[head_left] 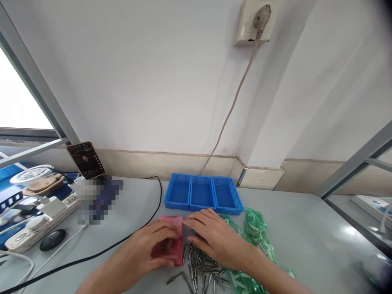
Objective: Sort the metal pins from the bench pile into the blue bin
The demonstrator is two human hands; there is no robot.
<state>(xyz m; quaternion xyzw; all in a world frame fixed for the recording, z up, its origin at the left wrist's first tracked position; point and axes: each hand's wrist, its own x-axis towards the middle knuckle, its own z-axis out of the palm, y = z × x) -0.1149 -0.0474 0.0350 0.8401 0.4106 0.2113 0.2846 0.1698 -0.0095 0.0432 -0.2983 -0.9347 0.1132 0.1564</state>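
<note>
A flat pink plastic item [176, 245], perhaps a bag or shallow tray, lies on the table in front of the blue box. My left hand [153, 245] is curled over its left side, fingers and thumb gripping it and covering part of it. To its right, my right hand [214, 234] has its fingers stretched out, with the fingertips close to the pink item's right edge and nothing seen in them. Below that hand spreads a heap of small metal pin-like parts [200, 265], silver and brass coloured. Some of the heap is hidden under the palm.
A blue three-compartment box [202, 192] stands near the wall. Green plastic packaging [257, 228] lies right of the heap, partly beneath my right forearm. A black cable [122, 243] crosses the left side, near a black mouse [52, 239], a power strip [39, 228] and a propped phone [86, 160].
</note>
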